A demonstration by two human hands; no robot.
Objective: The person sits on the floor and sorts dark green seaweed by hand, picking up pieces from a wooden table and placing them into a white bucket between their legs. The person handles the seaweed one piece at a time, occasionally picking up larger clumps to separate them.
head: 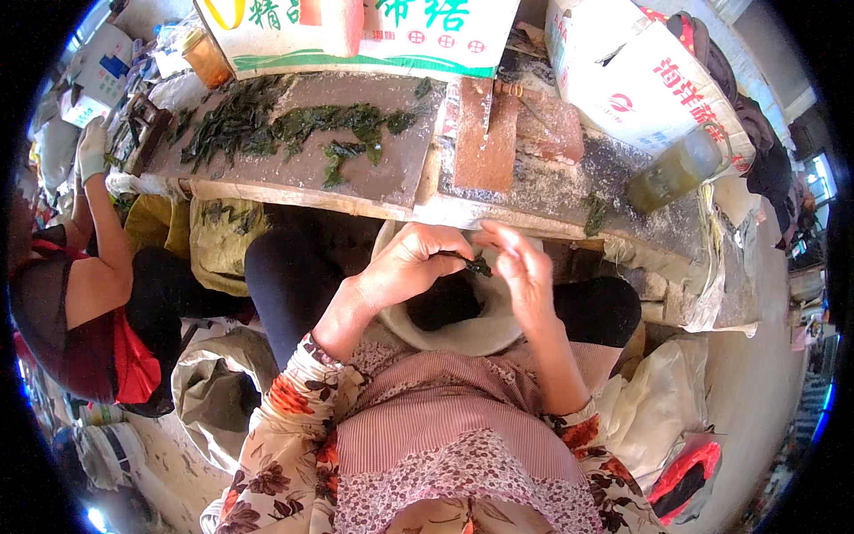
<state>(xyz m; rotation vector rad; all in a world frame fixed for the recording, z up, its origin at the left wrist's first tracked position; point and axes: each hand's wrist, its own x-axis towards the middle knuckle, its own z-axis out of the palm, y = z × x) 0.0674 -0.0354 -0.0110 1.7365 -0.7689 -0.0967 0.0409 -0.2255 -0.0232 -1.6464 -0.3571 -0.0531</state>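
My left hand (427, 252) pinches a small dark green strip of seaweed (476, 265) between thumb and fingers, its end sticking out to the right. My right hand (522, 268) is raised close to that end, fingers spread and slightly blurred, with no piece seen in its grasp. Below both hands, a pale round bucket (490, 344) stands between my knees, its inside dark. On the board (393, 160) of the low table ahead lies a heap of wet seaweed (230, 123), with looser pieces (340, 153) to its right.
A lidded drink bottle (677, 167) leans on the table's right side, near cartons (640, 87). A brown flat strip (486, 150) lies mid-table. Another carton (360, 60) stands behind. At left sits a person (100, 267) wearing a glove. Open sacks (220, 394) flank me.
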